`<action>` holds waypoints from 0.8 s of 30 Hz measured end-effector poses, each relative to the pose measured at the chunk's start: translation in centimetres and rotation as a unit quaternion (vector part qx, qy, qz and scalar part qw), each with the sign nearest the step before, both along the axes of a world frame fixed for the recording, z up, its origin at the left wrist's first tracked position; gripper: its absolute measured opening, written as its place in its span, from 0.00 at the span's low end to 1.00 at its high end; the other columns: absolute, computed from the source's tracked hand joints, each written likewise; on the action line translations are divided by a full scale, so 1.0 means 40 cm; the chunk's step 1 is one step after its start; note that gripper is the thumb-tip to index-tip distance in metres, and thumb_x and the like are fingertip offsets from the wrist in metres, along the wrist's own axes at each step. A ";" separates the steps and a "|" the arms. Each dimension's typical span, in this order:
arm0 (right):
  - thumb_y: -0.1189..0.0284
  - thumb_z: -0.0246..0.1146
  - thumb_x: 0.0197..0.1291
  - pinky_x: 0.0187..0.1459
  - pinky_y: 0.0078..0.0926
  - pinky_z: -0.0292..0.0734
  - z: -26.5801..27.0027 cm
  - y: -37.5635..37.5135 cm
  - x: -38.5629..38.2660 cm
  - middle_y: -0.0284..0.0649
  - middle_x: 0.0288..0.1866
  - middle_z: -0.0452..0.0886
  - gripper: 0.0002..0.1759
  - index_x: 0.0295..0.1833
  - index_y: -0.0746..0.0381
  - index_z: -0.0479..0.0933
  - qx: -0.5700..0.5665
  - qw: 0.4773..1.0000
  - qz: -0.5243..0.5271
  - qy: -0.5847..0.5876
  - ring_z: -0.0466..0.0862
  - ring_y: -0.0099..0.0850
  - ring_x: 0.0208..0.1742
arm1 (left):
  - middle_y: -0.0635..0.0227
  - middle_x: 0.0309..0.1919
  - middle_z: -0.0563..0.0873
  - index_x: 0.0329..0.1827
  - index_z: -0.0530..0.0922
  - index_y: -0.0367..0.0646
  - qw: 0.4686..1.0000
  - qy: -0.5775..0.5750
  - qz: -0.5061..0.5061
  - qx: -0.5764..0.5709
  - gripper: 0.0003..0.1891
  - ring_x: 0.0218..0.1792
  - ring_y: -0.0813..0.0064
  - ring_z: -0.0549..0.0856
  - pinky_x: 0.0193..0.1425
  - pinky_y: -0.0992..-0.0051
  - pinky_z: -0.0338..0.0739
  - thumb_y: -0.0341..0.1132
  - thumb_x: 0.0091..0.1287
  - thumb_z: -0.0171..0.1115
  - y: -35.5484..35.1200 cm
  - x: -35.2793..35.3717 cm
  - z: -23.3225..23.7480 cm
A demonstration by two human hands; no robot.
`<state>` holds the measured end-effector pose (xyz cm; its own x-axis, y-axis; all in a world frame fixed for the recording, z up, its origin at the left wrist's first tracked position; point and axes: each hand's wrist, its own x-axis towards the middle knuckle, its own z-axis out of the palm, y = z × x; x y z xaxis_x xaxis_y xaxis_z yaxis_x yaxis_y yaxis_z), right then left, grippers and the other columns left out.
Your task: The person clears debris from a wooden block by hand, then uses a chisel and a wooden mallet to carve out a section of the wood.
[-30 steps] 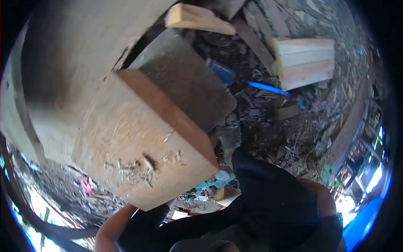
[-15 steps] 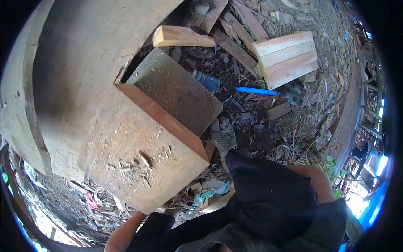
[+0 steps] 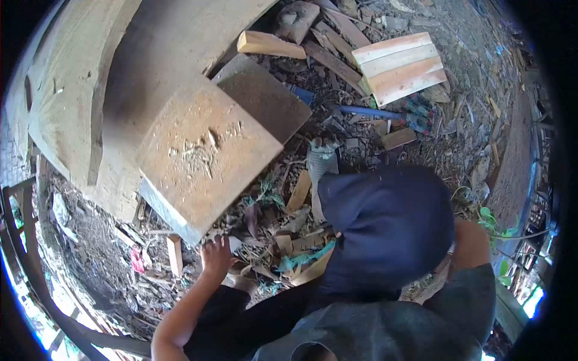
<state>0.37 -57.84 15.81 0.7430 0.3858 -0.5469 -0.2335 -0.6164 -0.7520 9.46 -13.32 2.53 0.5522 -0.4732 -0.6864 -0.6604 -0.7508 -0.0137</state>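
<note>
A squarish wooden block, with shavings scattered over its broad top, lies in front of me. Its pale grey side face shows toward the lower left. Just below the block's near corner is my left hand, back upward, fingers a little apart and fingertips right at that corner. A darker flat board reaches out from behind the block's far side. On the right, my forearm goes down behind my dark-clothed knee, which hides my right hand.
Big sawn timber fills the upper left. Beyond my foot lie a blue bar-like tool, a stack of planed wood pieces and a light offcut. Wood scraps and litter cover the ground; a small wooden piece stands near my left hand.
The block has tilted and shifted away from me: its far brown side is hidden and its near grey side shows. My left hand, earlier hidden under the near corner, is now visible. The view has shifted.
</note>
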 end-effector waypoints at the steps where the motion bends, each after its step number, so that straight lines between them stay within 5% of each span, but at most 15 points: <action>1: 0.74 0.59 0.54 0.43 0.43 0.76 0.030 -0.001 0.005 0.48 0.42 0.78 0.17 0.51 0.62 0.73 0.001 1.000 0.007 0.003 0.79 0.46 0.45 | 0.55 0.54 0.78 0.59 0.73 0.45 0.999 0.020 -0.028 -0.018 0.29 0.51 0.57 0.82 0.49 0.56 0.78 0.48 0.57 0.68 -0.008 -0.018 0.007; 3: 0.74 0.59 0.54 0.43 0.43 0.76 0.046 0.011 0.008 0.48 0.42 0.78 0.17 0.51 0.62 0.73 -0.017 1.000 -0.004 -0.007 0.79 0.46 0.45 | 0.59 0.51 0.81 0.45 0.81 0.44 0.988 0.098 -0.082 -0.092 0.13 0.47 0.59 0.83 0.48 0.56 0.78 0.41 0.62 0.60 -0.027 -0.073 -0.013; 4: 0.74 0.59 0.54 0.43 0.43 0.76 0.050 0.008 0.008 0.48 0.42 0.78 0.17 0.51 0.62 0.73 -0.028 1.000 -0.005 -0.013 0.79 0.46 0.45 | 0.60 0.52 0.81 0.49 0.79 0.44 0.965 0.218 0.055 -0.138 0.13 0.49 0.59 0.83 0.48 0.55 0.80 0.37 0.64 0.57 -0.122 -0.066 0.071; 5: 0.74 0.59 0.54 0.43 0.42 0.76 0.053 0.009 0.004 0.48 0.42 0.78 0.17 0.51 0.62 0.73 -0.042 0.999 -0.012 -0.018 0.79 0.46 0.45 | 0.59 0.54 0.80 0.56 0.76 0.44 0.932 0.254 -0.038 -0.257 0.17 0.53 0.56 0.82 0.49 0.56 0.80 0.41 0.69 0.54 -0.102 -0.139 -0.030; 7: 0.74 0.59 0.54 0.43 0.42 0.76 0.051 0.000 0.000 0.48 0.42 0.78 0.17 0.51 0.62 0.73 -0.081 0.996 -0.035 -0.022 0.80 0.46 0.45 | 0.52 0.59 0.77 0.66 0.71 0.44 0.861 0.422 0.112 -0.262 0.24 0.59 0.51 0.78 0.60 0.57 0.75 0.50 0.75 0.47 -0.158 -0.265 -0.110; 9: 0.73 0.59 0.55 0.44 0.42 0.76 0.055 -0.032 0.011 0.48 0.42 0.78 0.17 0.51 0.62 0.73 -0.129 0.990 -0.058 -0.015 0.80 0.45 0.45 | 0.56 0.59 0.80 0.62 0.77 0.47 0.809 0.537 0.087 -0.222 0.33 0.60 0.49 0.77 0.65 0.55 0.70 0.64 0.73 0.38 -0.202 -0.333 -0.157; 12: 0.73 0.59 0.55 0.44 0.42 0.76 0.034 -0.071 0.037 0.48 0.42 0.79 0.17 0.52 0.62 0.73 -0.201 0.974 -0.104 0.006 0.80 0.45 0.45 | 0.60 0.57 0.82 0.55 0.83 0.49 0.840 0.524 0.035 -0.132 0.37 0.59 0.50 0.77 0.65 0.55 0.70 0.70 0.69 0.38 -0.256 -0.325 -0.141; 13: 0.73 0.59 0.55 0.44 0.41 0.76 0.018 -0.084 0.049 0.48 0.42 0.79 0.17 0.52 0.62 0.73 -0.224 0.968 -0.116 0.014 0.80 0.45 0.45 | 0.57 0.54 0.83 0.47 0.85 0.49 0.838 0.520 0.056 -0.159 0.39 0.58 0.53 0.77 0.65 0.54 0.70 0.75 0.63 0.42 -0.245 -0.337 -0.155; 18: 0.73 0.59 0.55 0.44 0.41 0.76 -0.095 -0.108 0.080 0.47 0.42 0.79 0.17 0.52 0.62 0.74 -0.300 0.937 -0.178 0.030 0.80 0.44 0.45 | 0.50 0.44 0.84 0.38 0.84 0.43 0.806 0.553 0.105 -0.186 0.40 0.57 0.55 0.77 0.60 0.55 0.73 0.76 0.60 0.48 -0.208 -0.364 -0.187; 21: 0.73 0.59 0.56 0.44 0.40 0.76 -0.170 -0.090 0.072 0.47 0.42 0.79 0.17 0.52 0.62 0.74 -0.323 0.923 -0.208 0.019 0.80 0.44 0.45 | 0.55 0.45 0.83 0.42 0.84 0.44 0.787 0.606 0.026 -0.113 0.29 0.51 0.53 0.80 0.58 0.53 0.72 0.62 0.71 0.48 -0.186 -0.253 -0.139; 24: 0.72 0.60 0.56 0.45 0.40 0.76 -0.254 -0.057 0.061 0.47 0.42 0.79 0.17 0.52 0.62 0.74 -0.334 0.913 -0.234 -0.004 0.80 0.44 0.45 | 0.59 0.44 0.85 0.44 0.85 0.50 0.769 0.620 0.091 -0.123 0.24 0.52 0.55 0.81 0.62 0.54 0.70 0.59 0.71 0.49 -0.082 -0.218 -0.133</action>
<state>2.80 -60.10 5.65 0.7457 -0.3926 -0.5383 -0.5850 -0.7726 -0.2469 0.72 -16.60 -2.79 -0.3820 -0.6659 -0.6408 0.0659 -0.7113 0.6998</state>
